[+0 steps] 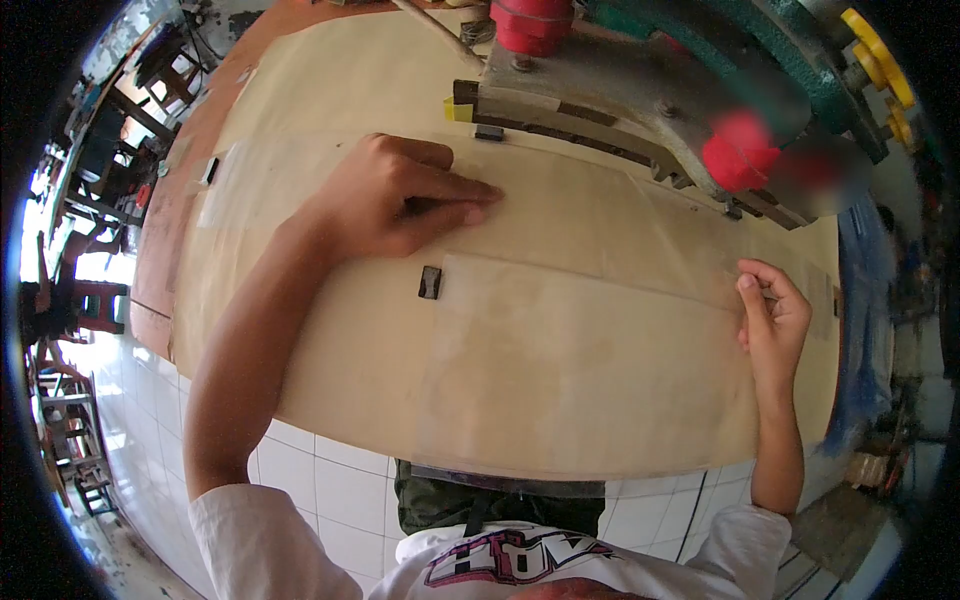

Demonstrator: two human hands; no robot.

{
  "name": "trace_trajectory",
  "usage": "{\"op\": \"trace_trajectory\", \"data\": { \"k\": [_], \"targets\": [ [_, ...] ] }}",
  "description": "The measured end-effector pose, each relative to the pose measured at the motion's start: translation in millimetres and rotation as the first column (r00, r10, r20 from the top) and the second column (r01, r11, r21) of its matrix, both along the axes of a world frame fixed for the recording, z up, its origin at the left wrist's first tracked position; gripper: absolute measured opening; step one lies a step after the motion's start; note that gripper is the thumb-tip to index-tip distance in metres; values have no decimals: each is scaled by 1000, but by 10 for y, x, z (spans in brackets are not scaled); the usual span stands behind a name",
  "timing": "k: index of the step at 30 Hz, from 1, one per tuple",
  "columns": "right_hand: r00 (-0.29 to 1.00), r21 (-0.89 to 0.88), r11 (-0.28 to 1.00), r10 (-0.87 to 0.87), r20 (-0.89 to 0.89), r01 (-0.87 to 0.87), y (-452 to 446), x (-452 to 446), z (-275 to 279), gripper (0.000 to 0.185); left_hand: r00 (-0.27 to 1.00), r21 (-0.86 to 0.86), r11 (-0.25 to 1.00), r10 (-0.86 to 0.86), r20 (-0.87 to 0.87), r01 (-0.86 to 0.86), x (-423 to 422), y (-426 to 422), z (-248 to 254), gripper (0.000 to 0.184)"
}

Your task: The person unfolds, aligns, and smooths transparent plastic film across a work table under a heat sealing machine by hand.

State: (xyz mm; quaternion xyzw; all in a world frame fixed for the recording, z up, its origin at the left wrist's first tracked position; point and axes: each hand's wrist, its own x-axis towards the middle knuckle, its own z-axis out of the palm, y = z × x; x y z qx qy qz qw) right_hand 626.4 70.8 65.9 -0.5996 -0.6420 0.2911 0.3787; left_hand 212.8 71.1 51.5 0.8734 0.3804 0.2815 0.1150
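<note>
A thin clear plastic sheet point(620, 225) stretches between my two hands, just in front of the machine's lower bar. My left hand point(400, 195) is closed, its thumb and fingertips pinched together at the sheet's left end; the exact grip is hard to see. On the right, my right hand point(775, 315) pinches the sheet's edge between thumb and fingers. Another clear plastic sheet point(590, 380) lies flat nearer my body and hangs slightly over the front edge of the board. A small black block point(430, 282) sits by its upper left corner.
A machine with red knobs point(740, 150) and a metal bar point(580, 125) stands over the far side of the tan board point(340, 370). Small black blocks point(489, 132) lie by the bar. More plastic point(222, 185) lies at left. Yellow handwheel point(880, 60) at upper right.
</note>
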Motion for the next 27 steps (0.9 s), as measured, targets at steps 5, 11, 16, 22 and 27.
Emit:
{"op": "trace_trajectory", "data": {
  "k": [5, 11, 16, 22, 27],
  "targets": [
    [1000, 52, 999, 7, -8, -7, -7, 24, 16, 18, 998, -38, 999, 9, -61, -12, 7, -2, 32, 22],
    [980, 204, 977, 20, 198, -61, 58, 110, -16, 17, 999, 25, 999, 32, 33, -32, 59, 14, -28, 19],
    [973, 194, 976, 51, 224, -96, 83, 90, -26, 17, 997, -6, 998, 67, -45, -67, 65, 2, 1, 23],
    [957, 159, 982, 55, 284, -103, 101, 94, -2, 19, 998, -17, 998, 55, 14, -55, 96, 4, -4, 23],
    [957, 205, 970, 72, 281, -133, 121, 93, -29, 18, 999, -11, 999, 50, 12, -50, 100, -3, 15, 23]
  ]
}}
